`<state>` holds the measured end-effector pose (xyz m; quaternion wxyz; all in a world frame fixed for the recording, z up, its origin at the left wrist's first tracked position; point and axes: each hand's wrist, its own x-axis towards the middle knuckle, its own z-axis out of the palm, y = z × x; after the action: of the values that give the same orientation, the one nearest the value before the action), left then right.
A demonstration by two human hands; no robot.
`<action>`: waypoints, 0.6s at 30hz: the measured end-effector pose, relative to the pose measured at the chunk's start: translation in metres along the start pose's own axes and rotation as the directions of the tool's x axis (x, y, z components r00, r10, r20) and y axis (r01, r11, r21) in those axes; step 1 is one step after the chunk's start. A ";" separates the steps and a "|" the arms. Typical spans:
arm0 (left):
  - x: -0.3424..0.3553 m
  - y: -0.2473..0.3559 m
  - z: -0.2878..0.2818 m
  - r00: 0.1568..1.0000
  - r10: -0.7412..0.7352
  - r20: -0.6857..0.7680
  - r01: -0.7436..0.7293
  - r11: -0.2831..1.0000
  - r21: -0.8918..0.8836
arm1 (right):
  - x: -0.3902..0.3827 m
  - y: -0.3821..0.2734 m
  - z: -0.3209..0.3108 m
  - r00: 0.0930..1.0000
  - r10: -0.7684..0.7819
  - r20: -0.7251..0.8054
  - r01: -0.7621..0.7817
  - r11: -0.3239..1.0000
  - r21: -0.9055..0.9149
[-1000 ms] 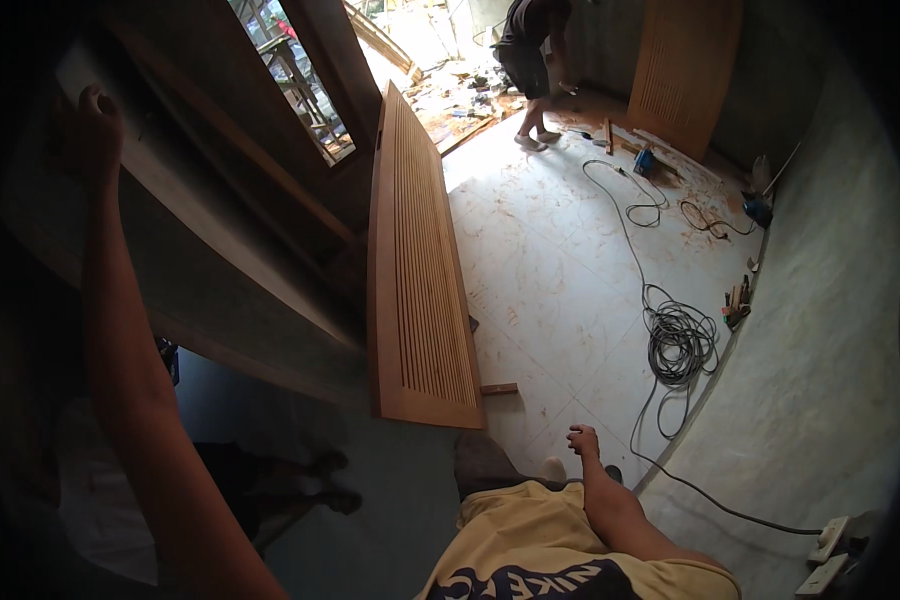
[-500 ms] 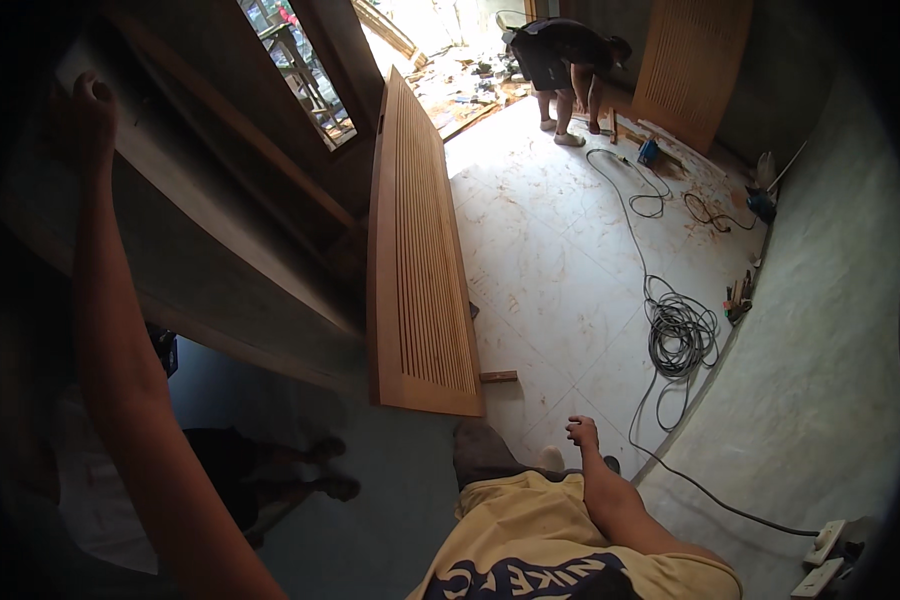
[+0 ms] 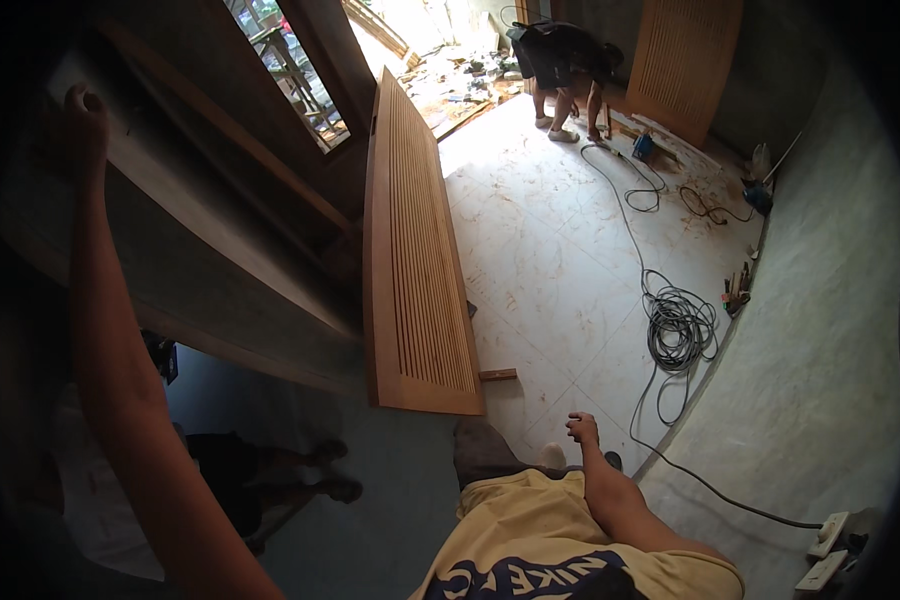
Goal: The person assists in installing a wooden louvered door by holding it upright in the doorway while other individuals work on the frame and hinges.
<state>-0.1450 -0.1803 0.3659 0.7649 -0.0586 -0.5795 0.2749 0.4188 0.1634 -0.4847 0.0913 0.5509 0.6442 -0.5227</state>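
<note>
My left arm reaches up along the dim left side. My left hand (image 3: 88, 108) is beside the pale edge of a wall (image 3: 185, 205), its fingers curled; no object shows in it, and shadow hides whether it touches the wall. Low at my right side hangs my right hand (image 3: 582, 430), empty, with fingers loosely bent and apart. Ahead of me a slatted wooden door panel (image 3: 420, 260) stands on its long edge, leaning against the doorway side. A short wood block (image 3: 498, 375) lies on the floor by its near end.
A coiled black cable (image 3: 680, 330) lies on the tiles (image 3: 540, 290), running to a white power strip (image 3: 825, 545). At the back a co-worker (image 3: 565, 60) bends beside a blue power tool (image 3: 643, 147) and another slatted panel (image 3: 680, 65). Another person's legs (image 3: 290, 465) show at lower left.
The view has shifted slightly. The co-worker at the back has bent further down, head lower. My hands keep almost the same poses.
</note>
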 end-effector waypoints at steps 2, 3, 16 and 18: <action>-0.001 0.001 0.002 1.000 -0.008 0.011 0.008 1.000 0.008 | 0.002 0.002 0.000 1.000 -0.010 -0.003 0.010 1.000 -0.020; -0.001 0.002 0.000 1.000 -0.009 0.020 0.009 1.000 0.009 | 0.005 0.005 0.001 1.000 -0.017 -0.006 0.017 1.000 -0.012; 0.000 0.009 -0.021 0.999 -0.029 0.029 0.029 1.000 0.006 | 0.002 0.001 0.000 1.000 0.010 -0.007 -0.010 1.000 0.006; -0.002 0.003 -0.016 1.000 -0.015 -0.005 0.015 1.000 -0.016 | 0.004 0.002 0.001 1.000 -0.023 -0.012 0.023 1.000 0.006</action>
<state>-0.1316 -0.1750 0.3577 0.7679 -0.0609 -0.5803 0.2645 0.4182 0.1646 -0.4890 0.0797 0.5470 0.6495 -0.5222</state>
